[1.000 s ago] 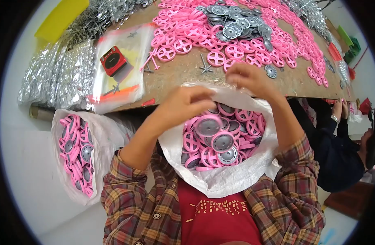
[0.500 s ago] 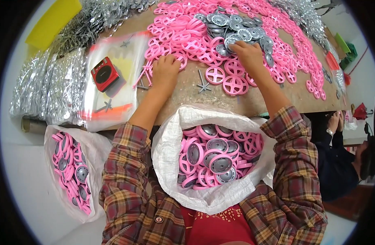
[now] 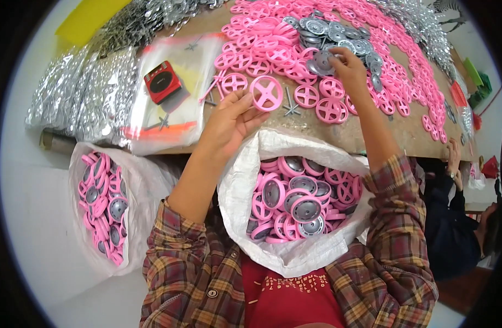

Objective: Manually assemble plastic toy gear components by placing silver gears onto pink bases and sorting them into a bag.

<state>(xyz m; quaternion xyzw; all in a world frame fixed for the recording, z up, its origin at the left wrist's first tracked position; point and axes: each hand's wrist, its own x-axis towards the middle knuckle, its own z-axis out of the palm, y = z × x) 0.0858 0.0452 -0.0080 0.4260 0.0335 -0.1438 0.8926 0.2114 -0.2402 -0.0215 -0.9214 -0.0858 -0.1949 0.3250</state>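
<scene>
My left hand (image 3: 229,126) pinches a pink spoked wheel ring (image 3: 268,83) at its edge, above the near edge of the table. At the grey pile, my right hand (image 3: 351,70) has its fingers on a grey hubcap disc (image 3: 320,68). More grey discs (image 3: 315,27) lie heaped among many loose pink rings (image 3: 250,39). Right below the hands, an open white sack (image 3: 245,240) holds pink rings, many with grey discs fitted in them (image 3: 306,209).
A second sack (image 3: 82,240) of pink and grey wheels stands at the left. On the table are a red radio (image 3: 162,82) on clear plastic bags (image 3: 193,101), silver tinsel (image 3: 81,90) and small grey cross-shaped parts (image 3: 291,109). Another person (image 3: 448,218) is at the right.
My left hand has lifted a pink ring off the table and drawn it nearer. The right hand has taken a grey disc from the pile's near side. The view has shifted slightly.
</scene>
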